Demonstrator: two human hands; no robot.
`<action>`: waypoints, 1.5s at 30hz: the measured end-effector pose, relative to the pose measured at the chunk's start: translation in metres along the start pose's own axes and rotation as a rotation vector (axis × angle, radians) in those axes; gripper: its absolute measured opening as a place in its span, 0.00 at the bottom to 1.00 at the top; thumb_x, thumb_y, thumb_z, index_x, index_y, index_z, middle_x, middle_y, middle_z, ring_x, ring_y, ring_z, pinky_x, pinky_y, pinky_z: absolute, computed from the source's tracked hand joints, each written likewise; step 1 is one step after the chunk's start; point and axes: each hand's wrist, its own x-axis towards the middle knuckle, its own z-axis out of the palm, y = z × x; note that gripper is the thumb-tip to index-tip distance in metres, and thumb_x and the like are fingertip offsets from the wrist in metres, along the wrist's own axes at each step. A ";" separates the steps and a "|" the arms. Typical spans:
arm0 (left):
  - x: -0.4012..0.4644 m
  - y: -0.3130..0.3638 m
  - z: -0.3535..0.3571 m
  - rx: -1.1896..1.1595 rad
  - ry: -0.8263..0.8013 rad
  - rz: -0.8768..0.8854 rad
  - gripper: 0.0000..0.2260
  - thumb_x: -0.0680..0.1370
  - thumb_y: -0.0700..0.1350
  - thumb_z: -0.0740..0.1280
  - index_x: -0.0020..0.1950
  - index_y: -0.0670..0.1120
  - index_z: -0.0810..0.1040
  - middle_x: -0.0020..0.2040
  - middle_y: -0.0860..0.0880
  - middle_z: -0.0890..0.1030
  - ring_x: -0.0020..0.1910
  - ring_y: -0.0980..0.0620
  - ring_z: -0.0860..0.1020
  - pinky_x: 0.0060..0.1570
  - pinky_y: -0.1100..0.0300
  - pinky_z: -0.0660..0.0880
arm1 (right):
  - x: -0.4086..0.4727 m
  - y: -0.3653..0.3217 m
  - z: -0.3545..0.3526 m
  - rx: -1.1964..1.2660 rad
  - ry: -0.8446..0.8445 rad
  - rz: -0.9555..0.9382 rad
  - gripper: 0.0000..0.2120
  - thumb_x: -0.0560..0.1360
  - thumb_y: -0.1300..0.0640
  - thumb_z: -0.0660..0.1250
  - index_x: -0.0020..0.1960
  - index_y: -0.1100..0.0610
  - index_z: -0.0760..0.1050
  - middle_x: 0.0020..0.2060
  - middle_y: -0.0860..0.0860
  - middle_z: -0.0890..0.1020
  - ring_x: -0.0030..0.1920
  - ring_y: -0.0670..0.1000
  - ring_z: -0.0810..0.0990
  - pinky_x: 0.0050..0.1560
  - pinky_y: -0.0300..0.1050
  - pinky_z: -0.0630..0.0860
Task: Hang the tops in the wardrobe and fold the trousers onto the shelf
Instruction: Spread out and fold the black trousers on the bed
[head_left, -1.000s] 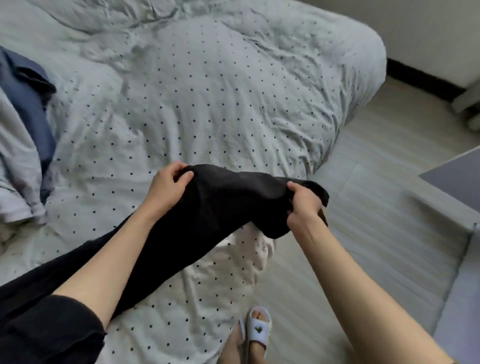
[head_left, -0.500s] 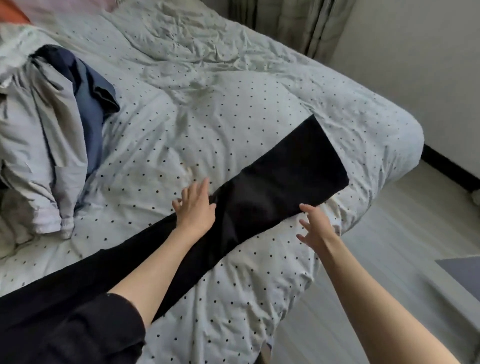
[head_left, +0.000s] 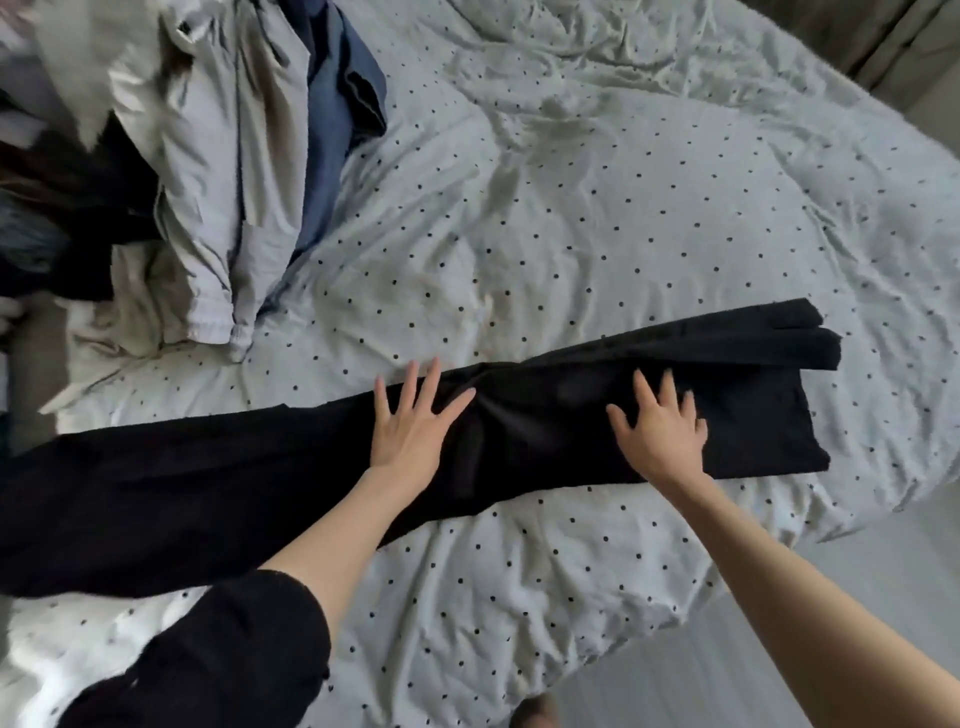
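Black trousers (head_left: 561, 415) lie stretched out flat across the dotted bed cover, running from the left edge to the right, leg ends at the right. My left hand (head_left: 415, 421) rests flat on their middle with fingers spread. Further right, my right hand (head_left: 662, 431) presses flat on the legs, fingers also spread. A heap of other clothes (head_left: 218, 171) lies at the upper left: a pale grey garment, a blue one and darker pieces beneath.
The bed (head_left: 597, 218) with its white, black-dotted cover fills most of the view. Pale floor (head_left: 727, 670) shows at the lower right past the bed's corner. A curtain edge shows at the top right.
A second ago both hands held the trousers' end up in the air. The trousers now lie spread on the bed and both hands have come down flat on them.
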 end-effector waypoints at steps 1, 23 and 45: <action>-0.006 -0.009 -0.003 -0.043 0.008 -0.029 0.39 0.76 0.35 0.60 0.76 0.60 0.42 0.76 0.45 0.34 0.75 0.41 0.34 0.70 0.38 0.38 | -0.007 -0.017 0.005 0.005 0.009 -0.010 0.28 0.80 0.44 0.54 0.77 0.50 0.52 0.77 0.53 0.49 0.76 0.59 0.47 0.73 0.63 0.49; -0.253 -0.368 0.130 -1.652 -0.008 -1.286 0.32 0.77 0.61 0.60 0.76 0.46 0.58 0.74 0.46 0.63 0.71 0.46 0.65 0.68 0.51 0.62 | -0.236 -0.400 0.227 -0.267 -0.208 -0.967 0.26 0.81 0.48 0.53 0.77 0.48 0.51 0.77 0.51 0.49 0.77 0.51 0.45 0.74 0.59 0.43; -0.224 -0.325 0.023 -1.226 0.468 -0.553 0.07 0.71 0.50 0.72 0.47 0.51 0.82 0.42 0.55 0.81 0.41 0.56 0.78 0.46 0.64 0.73 | -0.212 -0.375 0.157 0.871 -0.297 -0.111 0.12 0.81 0.52 0.58 0.55 0.55 0.79 0.50 0.50 0.84 0.50 0.51 0.83 0.52 0.43 0.76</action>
